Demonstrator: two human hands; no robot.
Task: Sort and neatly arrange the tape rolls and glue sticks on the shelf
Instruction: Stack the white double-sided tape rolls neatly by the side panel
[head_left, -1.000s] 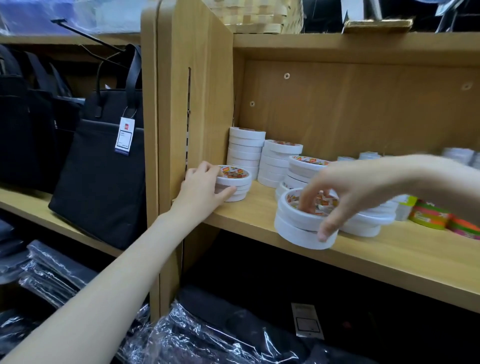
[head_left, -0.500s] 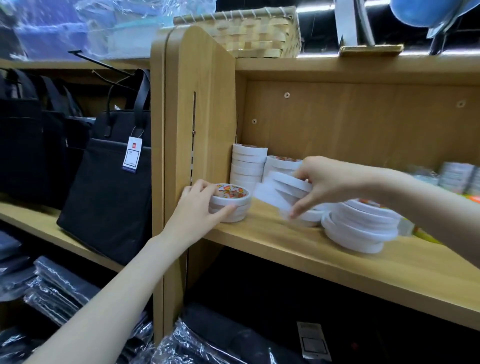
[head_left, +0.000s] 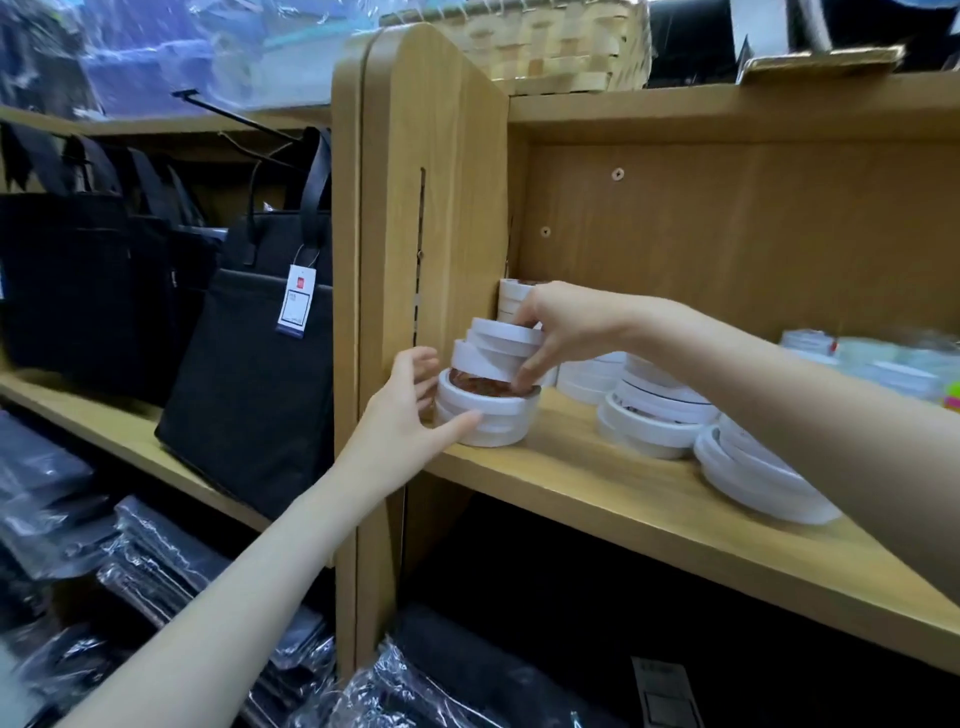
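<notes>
No print on the rolls is readable — the bag tag (head_left: 295, 301) too is blurred. The right hand (head_left: 563, 332) pinches two tilted rolls (head_left: 493, 348) over the corner stack (head_left: 485, 415) on the shelf (head_left: 649, 514); the left hand (head_left: 402, 415), fingers spread, steadies that stack.

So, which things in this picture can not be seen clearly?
All in the head view:
- Back stack: mostly hidden by the right hand.
- Held rolls: count unclear, fingers cover their right ends.
- Front stack: top label blurred; left hand covers its left side.
- Items at far right: blurred, so glue sticks cannot be told.
- Rolls under the right forearm: partly covered.
- Bag tag: print too small.
</notes>
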